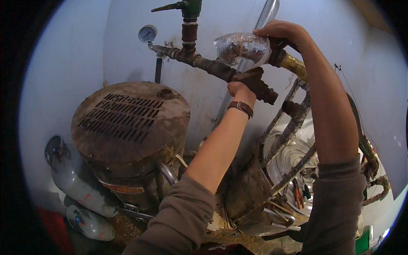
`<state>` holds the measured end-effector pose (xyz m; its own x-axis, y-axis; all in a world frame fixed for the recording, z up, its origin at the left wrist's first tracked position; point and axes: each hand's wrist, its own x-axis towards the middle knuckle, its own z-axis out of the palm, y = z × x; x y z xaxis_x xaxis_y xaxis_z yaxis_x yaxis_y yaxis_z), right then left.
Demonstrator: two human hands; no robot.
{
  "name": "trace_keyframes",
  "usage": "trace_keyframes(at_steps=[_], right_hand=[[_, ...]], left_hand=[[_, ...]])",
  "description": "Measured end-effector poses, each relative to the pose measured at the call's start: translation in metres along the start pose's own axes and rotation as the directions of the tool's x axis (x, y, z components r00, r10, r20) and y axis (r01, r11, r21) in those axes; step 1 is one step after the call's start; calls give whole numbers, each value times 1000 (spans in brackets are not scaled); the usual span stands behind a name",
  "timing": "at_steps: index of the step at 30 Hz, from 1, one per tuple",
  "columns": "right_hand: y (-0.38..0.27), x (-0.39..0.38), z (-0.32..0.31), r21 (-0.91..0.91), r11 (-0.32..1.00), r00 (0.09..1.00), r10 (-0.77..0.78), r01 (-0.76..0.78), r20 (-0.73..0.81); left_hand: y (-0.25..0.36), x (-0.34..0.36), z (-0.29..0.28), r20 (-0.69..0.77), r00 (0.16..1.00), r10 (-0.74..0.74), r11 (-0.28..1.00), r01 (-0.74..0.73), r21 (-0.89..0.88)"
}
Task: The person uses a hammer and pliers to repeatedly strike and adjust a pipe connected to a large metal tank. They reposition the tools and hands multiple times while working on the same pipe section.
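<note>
A silvery foil insulation sheet (pixel 242 44) is bent around part of the rusty pipework at upper centre. My right hand (pixel 282 30) reaches up to its right end, fingers closed on the top edge; part of this hand is hidden behind the forearm and pipe. Just below the sheet, my left hand (pixel 243 90) is curled up against the underside of a dark rusty pipe fitting (pixel 257 83). The fitting covers most of its fingers, so what they hold is hidden. A brown strap (pixel 241 107) circles the left wrist.
Left of my arms stands a rusty round tank (pixel 131 123) with a slotted lid. A pressure gauge (pixel 147 33) and a green valve (pixel 192 7) sit on the pipework. Grey gas cylinders (pixel 80 187) lean at lower left. More pipes (pixel 293 123) and coiled pale hose (pixel 284 157) are at right.
</note>
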<state>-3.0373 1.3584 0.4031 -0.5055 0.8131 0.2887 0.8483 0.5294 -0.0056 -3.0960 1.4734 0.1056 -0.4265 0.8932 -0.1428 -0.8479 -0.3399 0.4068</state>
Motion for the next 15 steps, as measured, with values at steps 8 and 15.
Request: trace_keyframes(at_steps=[8, 15], right_hand=[[12, 11, 9, -59, 994, 981, -104, 95, -164], [-5, -1, 9, -103, 994, 982, 8, -28, -190]], left_hand=[[-26, 51, 7, 103, 990, 94, 352, -130, 927], [-29, 66, 10, 462, 883, -89, -853, -307, 422]])
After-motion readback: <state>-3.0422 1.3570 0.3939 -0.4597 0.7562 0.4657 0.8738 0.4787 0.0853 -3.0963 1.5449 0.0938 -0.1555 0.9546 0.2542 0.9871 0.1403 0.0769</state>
